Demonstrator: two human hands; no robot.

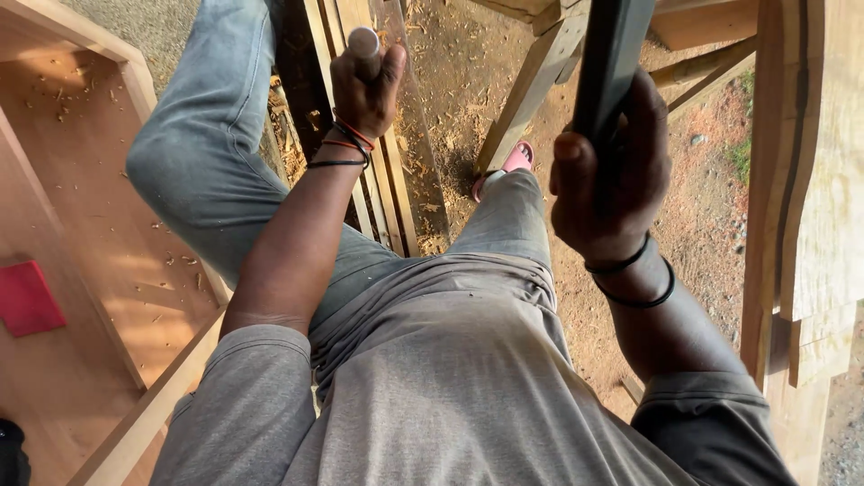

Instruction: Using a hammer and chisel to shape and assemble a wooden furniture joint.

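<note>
two hands: both gripped tools above the lap.
left hand (pixel 364 90): fist closed round a pale handle (pixel 364 40).
right hand (pixel 607 171): wrapped round a dark bar (pixel 612 54), right of the handle.
good practice: firm wrists seemed wise.
wooden box (pixel 99 270): left of the handle, held shavings and a red block (pixel 27 297).

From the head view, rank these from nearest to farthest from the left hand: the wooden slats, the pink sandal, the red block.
From the left hand:
1. Wooden slats, directly behind and below it.
2. Pink sandal, to its right on the dirt.
3. Red block, far lower left on the wooden panel.
</note>
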